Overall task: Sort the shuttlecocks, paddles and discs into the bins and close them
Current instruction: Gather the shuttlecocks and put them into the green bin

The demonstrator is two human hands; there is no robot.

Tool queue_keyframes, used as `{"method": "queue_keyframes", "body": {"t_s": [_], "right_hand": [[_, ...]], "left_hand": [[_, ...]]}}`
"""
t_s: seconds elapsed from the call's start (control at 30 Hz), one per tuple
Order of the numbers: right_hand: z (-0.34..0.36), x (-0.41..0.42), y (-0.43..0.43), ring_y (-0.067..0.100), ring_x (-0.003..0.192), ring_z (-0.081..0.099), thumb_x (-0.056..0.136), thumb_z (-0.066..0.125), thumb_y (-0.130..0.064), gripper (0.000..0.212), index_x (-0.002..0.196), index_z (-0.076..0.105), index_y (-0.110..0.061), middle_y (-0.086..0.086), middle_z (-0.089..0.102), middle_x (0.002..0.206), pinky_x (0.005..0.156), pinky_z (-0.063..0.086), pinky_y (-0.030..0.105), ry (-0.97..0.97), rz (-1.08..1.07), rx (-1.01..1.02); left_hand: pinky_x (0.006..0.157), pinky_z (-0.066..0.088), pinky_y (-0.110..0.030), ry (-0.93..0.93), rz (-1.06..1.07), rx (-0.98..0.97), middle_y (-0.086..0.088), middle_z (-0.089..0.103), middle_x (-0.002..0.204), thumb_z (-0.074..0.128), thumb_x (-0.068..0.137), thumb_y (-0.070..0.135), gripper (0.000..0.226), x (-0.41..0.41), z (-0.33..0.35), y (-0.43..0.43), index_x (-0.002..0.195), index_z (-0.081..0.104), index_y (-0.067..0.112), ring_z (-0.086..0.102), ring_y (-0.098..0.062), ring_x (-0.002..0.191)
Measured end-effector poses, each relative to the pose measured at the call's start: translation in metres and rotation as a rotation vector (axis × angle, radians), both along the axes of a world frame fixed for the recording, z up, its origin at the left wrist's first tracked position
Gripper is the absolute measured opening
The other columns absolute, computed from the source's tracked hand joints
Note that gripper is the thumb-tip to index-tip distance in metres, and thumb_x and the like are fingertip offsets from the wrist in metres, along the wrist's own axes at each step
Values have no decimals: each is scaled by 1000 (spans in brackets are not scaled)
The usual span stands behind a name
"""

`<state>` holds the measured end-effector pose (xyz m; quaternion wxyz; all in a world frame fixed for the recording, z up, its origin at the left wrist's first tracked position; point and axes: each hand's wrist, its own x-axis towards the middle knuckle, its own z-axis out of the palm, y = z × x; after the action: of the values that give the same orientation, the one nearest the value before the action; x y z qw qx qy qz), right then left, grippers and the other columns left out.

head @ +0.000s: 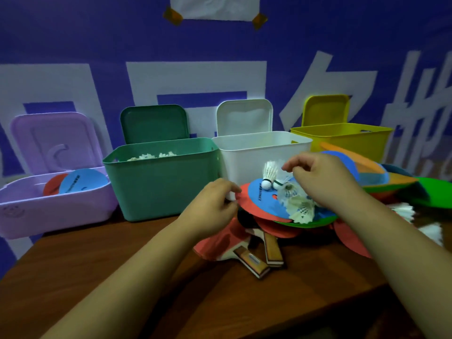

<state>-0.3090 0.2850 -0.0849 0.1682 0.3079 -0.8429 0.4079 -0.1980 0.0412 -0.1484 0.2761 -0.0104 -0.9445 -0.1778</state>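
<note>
1. Far left on the worktop [102, 277], the purple bin [49, 206] stands with its lid up, and a red and a blue binned disc [83, 182] lean inside it.
2. Next along, the green bin [161, 184] is open too, with the binned shuttlecocks [149, 156] showing white at its rim.
3. Here is the left hand [215, 204], fingers curled, pinching the near rim of the red disc [247, 209] at the pile's left edge.
4. Just below the pile, two paddles [271, 250] lie with their wooden handles crossed towards the person.
5. Behind the pile stands the white bin [256, 152], lid raised.
6. A blue disc [263, 200] lies on the red one, and the loose shuttlecocks [299, 207] are heaped on top of it.
7. The right hand [325, 177] hovers over that heap with fingers curled narrow; whether it grips a feather cannot be told.
8. Far right, the yellow bin [342, 139] is open, with more discs stacked in front of it.
</note>
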Motion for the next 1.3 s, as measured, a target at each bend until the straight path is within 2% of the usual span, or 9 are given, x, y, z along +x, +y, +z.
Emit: {"method": "queue_keyframes", "body": {"t_s": [0.13,0.3,0.43,0.6,0.8,0.93,1.0,1.1,1.3], "right_hand": [[-9,-9,31,-1,73,58,94,62,-12,24,99,75,-32,-16,65,87,68,42,16,83,-23,84],[-18,-19,60,19,88,60,94,64,-14,22,109,74,-26,-4,63,100,79,48,36,170,-60,243],[-21,-13,68,16,93,60,97,67,-27,15,110,73,-30,-6,61,102,92,48,41,163,12,261],[-30,2,57,13,102,52,98,61,-51,29,126,63,-43,-15,55,104,89,50,38,207,77,452],[-30,3,30,22,112,63,100,54,-40,37,137,59,-33,-9,69,117,93,47,38,248,-103,498],[-16,-5,19,20,97,63,100,52,-32,28,125,65,-34,-7,70,108,73,49,34,189,-153,443],[-8,-10,13,18,86,63,98,54,-28,24,117,68,-32,-6,70,98,73,53,36,130,-135,346],[3,-14,3,14,76,65,93,60,-24,17,103,72,-32,-6,69,80,73,55,36,57,-81,154],[17,-12,-20,15,60,72,89,57,-13,21,92,72,-28,-2,68,65,63,59,36,-58,6,23]], "left_hand": [[92,49,-29,-17,-21,36,7,62,120,62,94,24,33,-25,23,39,127,64,23,60,-11,107],[110,44,-40,-77,89,84,-8,44,149,64,95,25,62,-71,48,63,152,42,21,54,-30,130],[116,36,-39,-147,110,159,-12,35,159,61,92,20,80,-101,46,72,163,24,26,42,-32,143],[112,42,-40,-210,161,190,-13,46,150,62,89,23,73,-124,28,65,157,35,23,50,-36,134],[87,49,-37,-103,170,258,-9,59,122,71,79,16,65,-128,29,60,139,45,18,60,-30,109],[83,46,-32,-44,167,335,-8,60,118,68,81,9,66,-124,39,52,142,42,15,61,-29,106],[82,48,-32,-31,162,349,-8,60,119,65,83,6,73,-118,48,47,149,37,16,61,-29,106],[68,51,-34,-50,158,376,-7,60,115,67,78,6,93,-107,64,33,159,29,32,65,-27,92],[59,46,-21,-73,158,421,-5,60,120,62,82,-3,74,-82,91,0,145,56,36,63,-16,79]]}}
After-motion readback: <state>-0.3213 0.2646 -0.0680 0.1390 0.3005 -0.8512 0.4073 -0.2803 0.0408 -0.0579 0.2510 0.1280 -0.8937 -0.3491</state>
